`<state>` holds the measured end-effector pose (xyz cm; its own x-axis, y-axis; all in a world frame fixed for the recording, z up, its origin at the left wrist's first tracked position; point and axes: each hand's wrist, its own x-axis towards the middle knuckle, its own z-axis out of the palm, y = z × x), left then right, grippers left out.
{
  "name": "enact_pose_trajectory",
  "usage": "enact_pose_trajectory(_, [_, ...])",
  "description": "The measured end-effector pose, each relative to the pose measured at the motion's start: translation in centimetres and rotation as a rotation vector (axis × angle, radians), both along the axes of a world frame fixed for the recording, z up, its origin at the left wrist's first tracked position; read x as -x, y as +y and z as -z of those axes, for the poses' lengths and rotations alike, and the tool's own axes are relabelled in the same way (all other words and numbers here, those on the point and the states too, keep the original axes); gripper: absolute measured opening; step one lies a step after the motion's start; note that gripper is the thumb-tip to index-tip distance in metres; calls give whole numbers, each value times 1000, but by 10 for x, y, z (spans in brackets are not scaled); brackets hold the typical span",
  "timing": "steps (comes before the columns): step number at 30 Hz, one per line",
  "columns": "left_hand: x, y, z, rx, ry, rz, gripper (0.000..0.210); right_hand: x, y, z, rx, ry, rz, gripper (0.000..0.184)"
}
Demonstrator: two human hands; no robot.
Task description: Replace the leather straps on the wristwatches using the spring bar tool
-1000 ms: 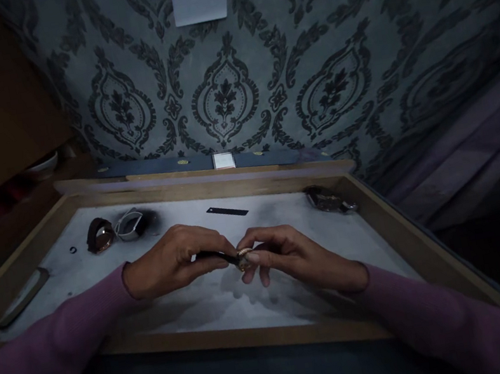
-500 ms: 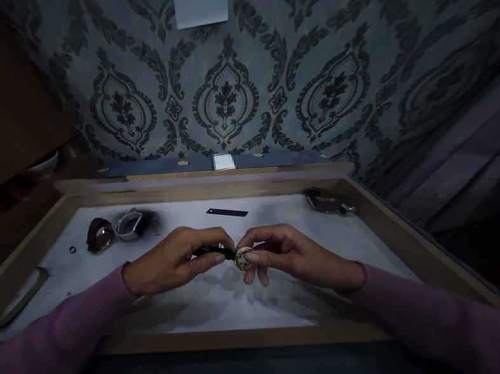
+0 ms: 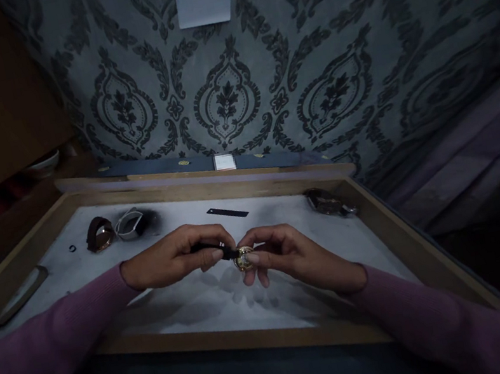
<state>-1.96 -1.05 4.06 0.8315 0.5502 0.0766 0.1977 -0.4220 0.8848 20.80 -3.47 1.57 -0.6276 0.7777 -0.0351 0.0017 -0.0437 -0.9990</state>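
Note:
Between the thumb and fingertips of my right hand [image 3: 286, 255] is a small round gold watch case [image 3: 244, 259], held above the white tray floor. My left hand [image 3: 185, 256] pinches a black watch strap [image 3: 227, 253], whose end meets the left side of the case. I cannot tell whether strap and case are joined. Most of the strap is hidden in my left fingers. A flat black blade-like strip [image 3: 228, 212] lies beyond my hands.
A wooden-rimmed tray [image 3: 237, 334] surrounds the work. On its left lie a brown-strapped watch [image 3: 99, 234], a light-banded watch [image 3: 131, 225], a small black ring [image 3: 72, 248] and a strap piece [image 3: 22, 297]. Further watches [image 3: 327, 202] rest at the right. Patterned wallpaper [image 3: 225, 101] rises behind.
My left hand has shifted very slightly on the strap, and the gold case looks turned a little, catching more light. Other things lie as before.

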Motion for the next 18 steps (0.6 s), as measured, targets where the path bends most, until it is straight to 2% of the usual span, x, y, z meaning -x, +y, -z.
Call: enact_pose_trajectory(18, [-1,0,2,118,13,-6,14,-1,-1,0,0,14,-11,21])
